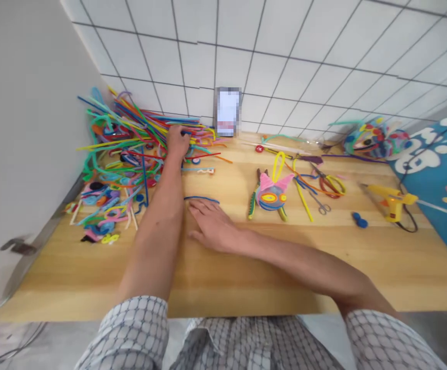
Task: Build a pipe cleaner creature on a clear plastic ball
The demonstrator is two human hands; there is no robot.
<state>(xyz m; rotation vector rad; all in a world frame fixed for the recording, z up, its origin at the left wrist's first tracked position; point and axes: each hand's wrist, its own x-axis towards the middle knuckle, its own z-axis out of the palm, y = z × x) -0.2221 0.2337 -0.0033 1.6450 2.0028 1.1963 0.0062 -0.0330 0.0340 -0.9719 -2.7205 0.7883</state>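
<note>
My left hand point(178, 141) reaches into the pile of coloured pipe cleaners point(131, 126) at the back left. Its fingers are curled, and something small and dark blue shows at the fingertips; I cannot make out its kind. My right hand point(213, 226) lies flat on the wooden table, fingers stretched out and holding nothing. Just beyond its fingertips is a curved blue pipe cleaner point(201, 198). To the right lies a pipe-cleaner figure point(272, 198) with pink ears, a yellow loop on top and pliers partly hidden behind it.
A phone point(228, 110) leans against the tiled wall. Scissors point(329, 184), small metal scissors point(321, 205), a blue piece point(359, 220) and a yellow glue gun point(393, 200) with a cord lie on the right. A bag of pom-poms point(375, 139) stands at the back right.
</note>
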